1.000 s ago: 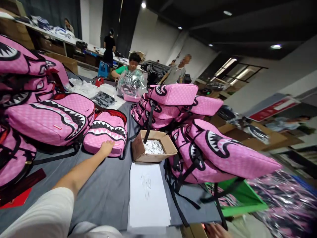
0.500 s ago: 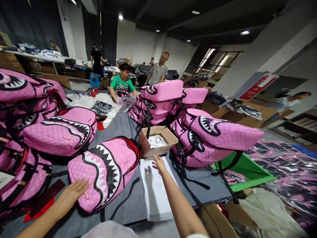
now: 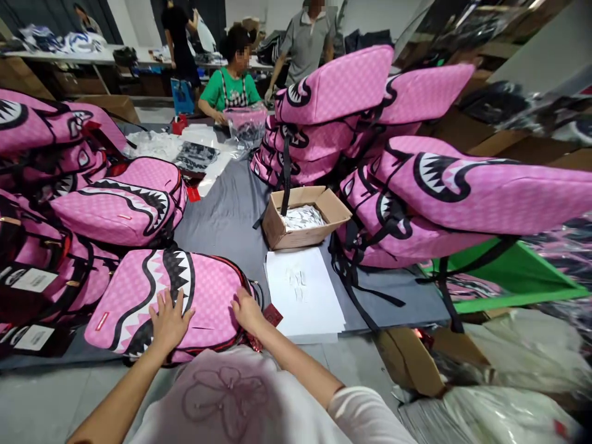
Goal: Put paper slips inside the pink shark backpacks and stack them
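Note:
A pink checked backpack [image 3: 215, 290] with a black-and-white shark-mouth print lies flat at the table's near edge, its top end toward the right. Across the print rests my left hand [image 3: 170, 320], fingers spread on the fabric, holding nothing. My right hand [image 3: 248, 313] is at the backpack's right end by the zipper edge, fingers bent against it; the underside of that grip is hidden. A dark red tag [image 3: 272, 315] sticks out beside the right wrist. Just right of it lies a stack of white paper sheets [image 3: 303, 290] with small pale pieces on top.
Behind the paper stands a cardboard box [image 3: 296, 239] of small white slips. Pink backpacks are piled at left [image 3: 123, 206] and right [image 3: 462, 185]. A green bin [image 3: 522, 302] and an open carton [image 3: 407, 357] stand at right. Across the table, a person in green [image 3: 231, 89] handles a plastic-wrapped item.
The backpack has turned, its top end swinging nearer to me. My left hand has moved onto its print, and my right hand has come from above the papers to its right end.

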`<state>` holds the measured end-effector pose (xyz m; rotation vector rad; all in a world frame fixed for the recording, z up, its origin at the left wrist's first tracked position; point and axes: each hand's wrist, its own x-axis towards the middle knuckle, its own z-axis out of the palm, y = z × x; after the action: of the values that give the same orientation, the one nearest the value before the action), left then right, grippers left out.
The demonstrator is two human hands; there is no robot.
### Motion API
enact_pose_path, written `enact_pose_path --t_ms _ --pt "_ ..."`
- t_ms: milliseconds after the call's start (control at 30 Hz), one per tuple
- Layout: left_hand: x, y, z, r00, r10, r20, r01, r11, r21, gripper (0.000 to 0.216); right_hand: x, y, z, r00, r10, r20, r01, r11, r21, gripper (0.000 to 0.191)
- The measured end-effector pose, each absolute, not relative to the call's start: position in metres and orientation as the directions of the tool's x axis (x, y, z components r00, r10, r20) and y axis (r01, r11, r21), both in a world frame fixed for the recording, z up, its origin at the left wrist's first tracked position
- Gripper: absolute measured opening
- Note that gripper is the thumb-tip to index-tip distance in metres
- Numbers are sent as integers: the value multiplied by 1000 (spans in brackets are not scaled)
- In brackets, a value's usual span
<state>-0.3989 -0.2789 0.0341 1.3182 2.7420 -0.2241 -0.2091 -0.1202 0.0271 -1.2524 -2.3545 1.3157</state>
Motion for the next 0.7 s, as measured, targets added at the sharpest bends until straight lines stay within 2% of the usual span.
enact_pose_path --t_ms 100,200,300,400,467,500,567,633,700 --pt "-379 -273 11 -634 762 -135 774 625 -106 74 -226 -125 22 -470 794 -385 758 141 -636 57" --pt "-384 -272 7 -633 763 -130 773 632 -50 72 -238 -115 19 -346 803 -485 817 5 -576 62" --pt "-390 -274 12 -640 756 -137 763 647 11 71 -238 -107 18 -297 810 -506 819 -55 -570 50" --pt "-393 -282 15 -634 763 -126 756 646 107 69 -229 -98 26 -366 805 -468 766 -25 -642 24" --pt "-394 -287 14 -620 779 -96 753 625 203 68 -226 -89 40 -448 787 -424 633 -56 -772 9" --pt "-393 -289 14 -613 787 -66 751 606 263 69 -228 -84 51 -495 767 -408 514 -119 -849 6" --pt "-388 -288 19 -559 829 30 769 504 394 72 -237 -75 74 -606 685 -404 214 -349 -912 9" --pt "-375 -281 33 -415 897 151 820 296 489 83 -253 -72 95 -704 586 -403 -41 -599 -800 12" --pt "-357 -270 52 -241 941 238 846 83 527 105 -268 -73 106 -743 528 -411 -191 -756 -626 13"
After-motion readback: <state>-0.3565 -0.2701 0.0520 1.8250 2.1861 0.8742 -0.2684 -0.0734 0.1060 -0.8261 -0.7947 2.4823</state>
